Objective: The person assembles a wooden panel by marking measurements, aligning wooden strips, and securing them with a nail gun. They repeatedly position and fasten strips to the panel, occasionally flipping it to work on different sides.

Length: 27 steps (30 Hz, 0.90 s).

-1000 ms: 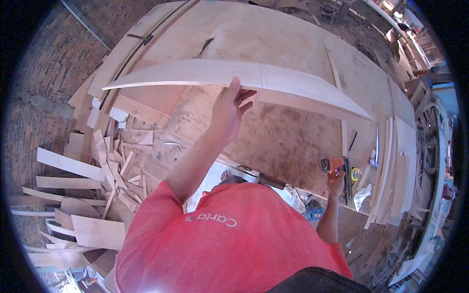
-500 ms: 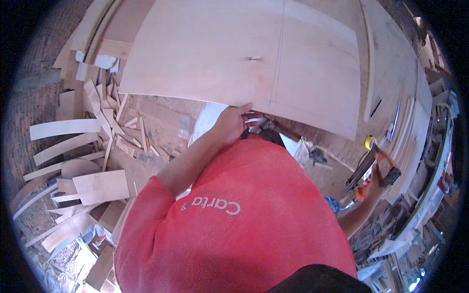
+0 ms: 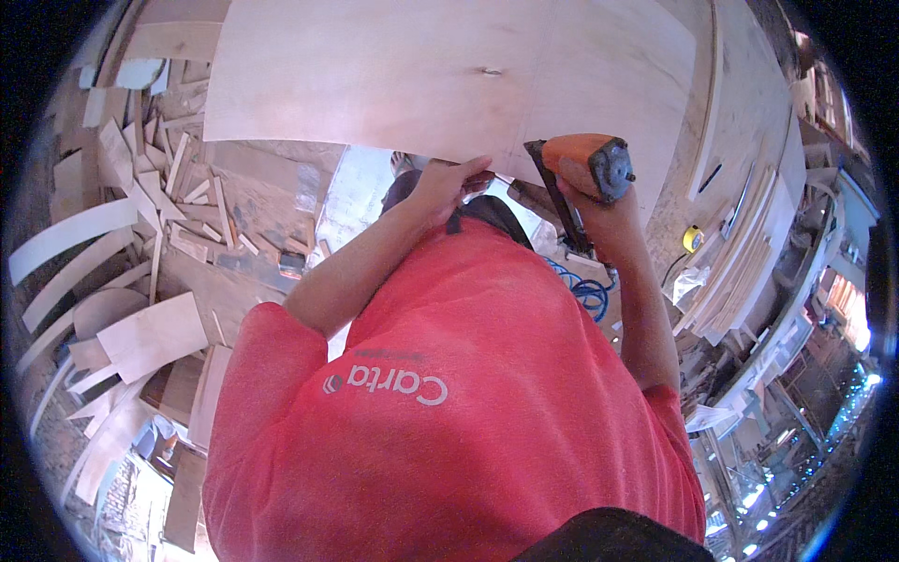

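A large pale plywood sheet (image 3: 375,84) lies in front of me, with a small dark-edged hole in it. My left hand (image 3: 445,190) pinches the sheet's near edge, thumb along the top and fingers curled beneath. To its right, my right hand (image 3: 599,211) is wrapped around the handle of an orange and black nail gun (image 3: 581,155). The gun's nose is over the near edge of the sheet; whether it touches the wood I cannot tell. Blue coiled hose (image 3: 592,298) hangs below my right forearm.
Wood offcuts (image 3: 178,187) and curved strips (image 3: 75,239) litter the left side. On the right are a yellow tape measure (image 3: 693,238), a dark pencil-like stick (image 3: 711,178) and stacked long wooden strips (image 3: 740,258). A narrow batten (image 3: 714,94) runs beside the sheet.
My right hand has brought the nail gun from the far right to the sheet's near edge. The left hand stays at that edge. The view has shifted slightly.
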Motion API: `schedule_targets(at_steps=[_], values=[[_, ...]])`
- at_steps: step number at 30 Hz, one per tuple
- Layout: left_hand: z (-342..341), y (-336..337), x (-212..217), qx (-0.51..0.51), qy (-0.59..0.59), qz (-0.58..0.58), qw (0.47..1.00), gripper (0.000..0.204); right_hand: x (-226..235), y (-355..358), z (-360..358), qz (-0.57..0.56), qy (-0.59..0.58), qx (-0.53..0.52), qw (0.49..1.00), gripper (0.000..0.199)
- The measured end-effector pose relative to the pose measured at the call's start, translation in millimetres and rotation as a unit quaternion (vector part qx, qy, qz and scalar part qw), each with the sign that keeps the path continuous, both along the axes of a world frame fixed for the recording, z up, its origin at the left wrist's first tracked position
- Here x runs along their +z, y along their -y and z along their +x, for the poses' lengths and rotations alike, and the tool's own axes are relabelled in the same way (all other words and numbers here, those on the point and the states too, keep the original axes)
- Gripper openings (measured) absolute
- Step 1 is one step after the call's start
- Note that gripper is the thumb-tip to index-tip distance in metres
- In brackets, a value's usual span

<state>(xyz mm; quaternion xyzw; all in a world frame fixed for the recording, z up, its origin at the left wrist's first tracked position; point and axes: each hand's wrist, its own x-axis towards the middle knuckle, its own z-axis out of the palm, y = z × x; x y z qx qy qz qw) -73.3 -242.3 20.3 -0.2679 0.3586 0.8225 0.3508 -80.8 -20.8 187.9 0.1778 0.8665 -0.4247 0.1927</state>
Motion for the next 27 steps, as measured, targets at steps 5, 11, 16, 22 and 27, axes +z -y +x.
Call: schedule_targets(at_steps=[5,11,16,22,27], values=[[0,-9,0,-0.085,-0.011,-0.032,0.996,0.035,-1,11,-6,0.046,0.015,0.064,0.997,0.037],[2,-11,-7,-0.120,-0.071,-0.048,0.989,0.036,-1,16,-10,0.046,0.026,0.068,0.996,0.038],[1,-14,0,-0.097,-0.056,-0.067,0.991,0.036,-5,14,-6,0.039,-0.014,0.092,0.995,0.038],[3,-16,-4,-0.080,-0.075,-0.107,0.988,0.033,28,38,-23,0.095,0.014,0.170,0.981,0.037],[3,-16,-1,-0.092,-0.055,-0.124,0.987,0.033,13,28,-17,0.089,0.054,0.116,0.988,0.037]])
